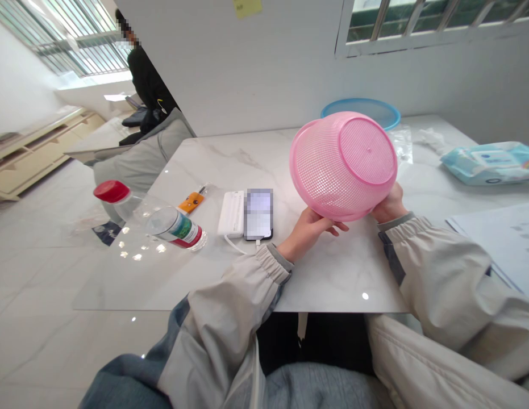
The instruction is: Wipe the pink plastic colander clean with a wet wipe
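Observation:
A pink mesh basket (319, 170) is held tilted above the table, its round base turned up and toward the right. My left hand (309, 232) is closed on the lower left rim, with some fingertips showing beneath it. At the lower right, my right hand (390, 204) grips the basket's side, its fingers mostly hidden behind the mesh. Behind the basket, a blue basin (390, 116) stands partly covered by it. Left of my left hand lie a phone (258, 214) with a cable plugged in and a white power bank (231, 214).
A clear bottle with a red cap (112, 191) stands at the table's left edge. Near it lies an orange case (191, 203). To the right are a wipes pack (490, 163), paper sheets (503, 233) and clear plastic (401, 143). A person in dark clothes (149, 79) is beyond the partition.

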`<state>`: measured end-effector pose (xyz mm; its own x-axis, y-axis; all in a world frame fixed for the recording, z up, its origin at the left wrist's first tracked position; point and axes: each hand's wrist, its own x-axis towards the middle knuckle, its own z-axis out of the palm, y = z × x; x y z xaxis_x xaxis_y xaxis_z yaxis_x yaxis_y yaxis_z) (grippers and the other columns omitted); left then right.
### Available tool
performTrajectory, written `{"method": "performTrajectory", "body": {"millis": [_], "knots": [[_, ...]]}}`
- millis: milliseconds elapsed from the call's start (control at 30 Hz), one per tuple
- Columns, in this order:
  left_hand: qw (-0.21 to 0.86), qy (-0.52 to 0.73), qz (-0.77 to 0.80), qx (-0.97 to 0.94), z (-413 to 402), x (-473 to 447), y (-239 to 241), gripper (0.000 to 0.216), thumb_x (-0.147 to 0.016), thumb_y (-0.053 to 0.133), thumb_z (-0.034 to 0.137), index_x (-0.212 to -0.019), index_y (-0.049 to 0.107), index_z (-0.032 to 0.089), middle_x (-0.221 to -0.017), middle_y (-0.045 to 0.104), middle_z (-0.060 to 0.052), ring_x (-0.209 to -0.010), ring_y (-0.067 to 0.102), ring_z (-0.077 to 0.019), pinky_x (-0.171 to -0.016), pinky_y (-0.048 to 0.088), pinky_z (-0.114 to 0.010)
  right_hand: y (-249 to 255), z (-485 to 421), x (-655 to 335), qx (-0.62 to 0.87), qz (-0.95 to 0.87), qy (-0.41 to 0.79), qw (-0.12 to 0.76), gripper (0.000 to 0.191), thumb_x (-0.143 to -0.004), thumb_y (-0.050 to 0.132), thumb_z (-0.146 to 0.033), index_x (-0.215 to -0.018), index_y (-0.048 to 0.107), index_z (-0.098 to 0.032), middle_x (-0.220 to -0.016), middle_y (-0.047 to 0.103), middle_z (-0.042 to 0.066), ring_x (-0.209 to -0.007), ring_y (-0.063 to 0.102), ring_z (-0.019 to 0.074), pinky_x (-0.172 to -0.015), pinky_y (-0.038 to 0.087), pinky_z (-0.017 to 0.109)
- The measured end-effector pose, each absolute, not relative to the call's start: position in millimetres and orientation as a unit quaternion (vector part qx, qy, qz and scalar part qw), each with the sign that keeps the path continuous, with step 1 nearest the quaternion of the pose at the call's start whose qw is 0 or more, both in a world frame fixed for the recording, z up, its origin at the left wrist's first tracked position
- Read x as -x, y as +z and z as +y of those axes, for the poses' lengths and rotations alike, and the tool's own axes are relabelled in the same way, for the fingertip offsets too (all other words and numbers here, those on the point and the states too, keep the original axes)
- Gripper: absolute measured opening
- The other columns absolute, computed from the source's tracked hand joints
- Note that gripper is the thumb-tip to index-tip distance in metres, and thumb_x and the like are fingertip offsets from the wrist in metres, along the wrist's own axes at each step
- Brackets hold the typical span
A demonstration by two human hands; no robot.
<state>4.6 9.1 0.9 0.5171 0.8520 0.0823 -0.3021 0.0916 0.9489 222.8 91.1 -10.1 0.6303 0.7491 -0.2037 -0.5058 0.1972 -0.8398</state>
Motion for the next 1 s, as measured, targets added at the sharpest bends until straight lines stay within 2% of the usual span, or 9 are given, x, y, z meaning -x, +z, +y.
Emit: {"method": "performTrajectory", "body": {"millis": [200,500,1000], "knots": [[0.697,0.421,0.274,-0.511,9.2,-5.5,0.2,0.039,-0.087,0.083,0.049,-0.103,0.076,0.015,-0.095,0.078,-0.011,-0.088,0.077,-0.0234,-0.076,0.059,-0.033,-12.6,94.1,-226.7,0.493,-0.125,0.415,0.755,0.011,-0.085,0.067,-0.005,-0.084,0.073,-0.015,-0.092,0.075,0.001,-0.085,0.069,0.0139,-0.079,0.065,0.023],[0.704,0.435,0.296,-0.477,9.9,-5.8,-1.0,0.025,-0.083,0.079,0.037,-0.092,0.076,0.014,-0.082,0.075,-0.008,-0.08,0.074,-0.0205,-0.079,0.06,-0.035,-19.6,99.2,-232.7,0.513,-0.129,0.415,0.741,0.01,-0.082,0.07,-0.008,-0.081,0.072,-0.017,-0.091,0.075,-0.001,-0.087,0.07,0.0146,-0.078,0.066,0.023],[0.699,0.426,0.293,-0.494,9.9,-5.6,-2.6,0.036,-0.084,0.083,0.046,-0.1,0.075,0.014,-0.091,0.076,-0.01,-0.083,0.074,-0.021,-0.078,0.061,-0.035,-18.5,99.9,-232.7,0.508,-0.125,0.416,0.744,0.008,-0.082,0.074,-0.009,-0.085,0.073,-0.017,-0.093,0.076,-0.001,-0.087,0.07,0.0143,-0.074,0.066,0.022]]}}
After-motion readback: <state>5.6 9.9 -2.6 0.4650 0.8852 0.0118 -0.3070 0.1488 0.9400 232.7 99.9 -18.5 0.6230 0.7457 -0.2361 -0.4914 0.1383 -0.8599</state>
